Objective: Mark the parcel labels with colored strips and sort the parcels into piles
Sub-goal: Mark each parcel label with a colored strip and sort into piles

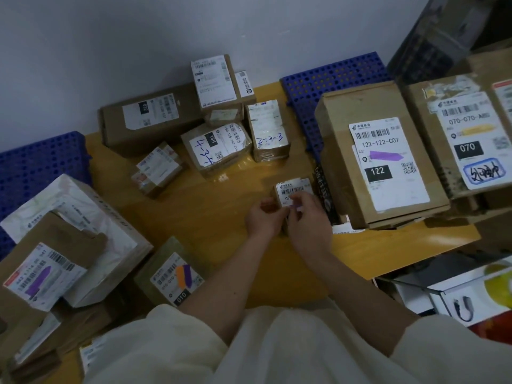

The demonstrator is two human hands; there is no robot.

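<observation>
A small brown parcel with a white barcode label lies on the yellow table, just in front of me. My left hand grips its left side. My right hand pinches something small and purplish against the lower edge of the label; the fingers hide most of it. To the right lies a large box whose label carries a purple strip. At the near left, one box shows a purple strip and another shows orange and purple strips.
Several unmarked parcels cluster at the back centre against the wall. Blue perforated mats lie at the left and back right. A box marked 070 sits at the far right. White cartons stand below the table's right edge.
</observation>
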